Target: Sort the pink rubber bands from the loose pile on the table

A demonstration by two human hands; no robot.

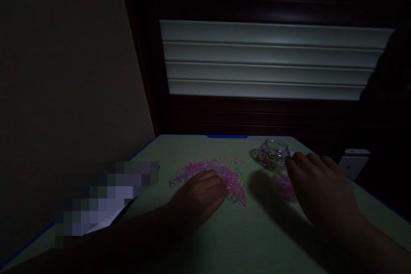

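A loose pile of thin pink, purple and pale rubber bands (236, 175) lies spread on the green tabletop. My left hand (205, 192) rests at the near edge of this pile with its fingers curled and closed; whatever is between the fingertips is hidden. On the right, my right hand (317, 180) is bent over a clear jar (284, 188) with pink bands inside, partly covered by the hand. Its fingers are curled together and their tips are hidden. Just behind stands an open clear round jar (272, 154) holding multicoloured bands.
The green table (221, 239) has a blue edge. At the left lies a blurred-out device or sheet (105, 205). A white box (353, 162) stands beyond the right edge. Behind the table is a dark wooden panel with pale slats (266, 60). The room is dim.
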